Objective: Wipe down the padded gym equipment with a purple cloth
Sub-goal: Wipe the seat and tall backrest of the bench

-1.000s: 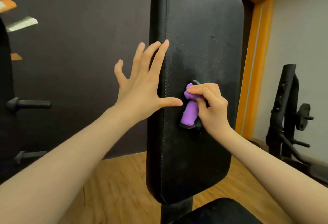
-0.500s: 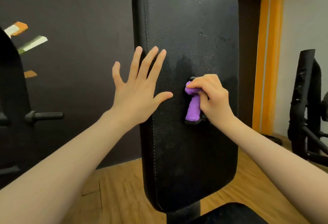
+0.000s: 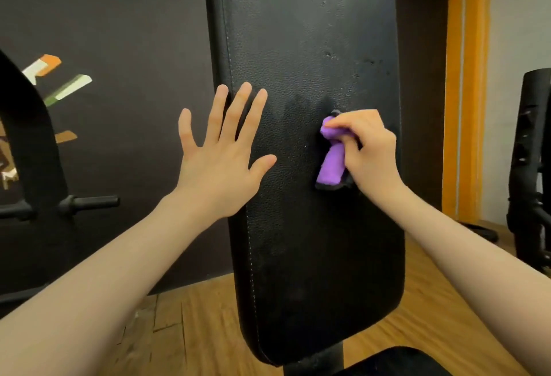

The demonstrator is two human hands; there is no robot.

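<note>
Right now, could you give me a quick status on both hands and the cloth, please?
Left hand flat, braced on backrest pad. Right hand grips purple cloth against pad, mid-face. Nothing in the way.

Two bare forearms reach in from the bottom corners — no sleeves, watch or rings show. The left hand (image 3: pixel 219 164) and right hand (image 3: pixel 371 155) are gloveless, with short, unpainted nails.

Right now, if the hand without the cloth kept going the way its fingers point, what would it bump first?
Nothing, probably. The left hand points upward along the black pad, fingers flat against its left edge, so it would likely just slide up the pad.
</note>
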